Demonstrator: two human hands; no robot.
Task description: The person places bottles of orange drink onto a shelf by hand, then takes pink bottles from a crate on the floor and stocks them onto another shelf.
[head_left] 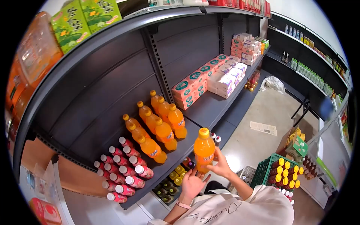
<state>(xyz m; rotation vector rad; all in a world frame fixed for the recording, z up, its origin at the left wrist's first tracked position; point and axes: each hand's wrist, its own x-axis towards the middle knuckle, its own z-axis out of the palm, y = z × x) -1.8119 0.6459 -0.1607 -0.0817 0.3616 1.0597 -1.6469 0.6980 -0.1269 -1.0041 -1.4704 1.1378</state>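
Note:
An orange soda bottle (204, 148) with a yellow cap stands upright in front of my body, just off the shelf's front edge. My right hand (221, 165) is closed around its lower right side. My left hand (194, 183) is palm up with fingers spread, close under the bottle's base; whether it touches cannot be made out. Similar orange soda bottles (164, 130) stand in rows on the grey shelf (191, 140) to the left. Beside them are several small pink bottles (120, 159) with white caps.
Pink tissue packs (195, 78) and white packs (227, 80) line the shelf farther along. At right a green crate (264, 168) holds yellow-capped dark bottles (287, 172). Bottles with yellow lids (178, 175) sit on the lower level. Cardboard (263, 128) and white cloth (273, 84) lie on the floor.

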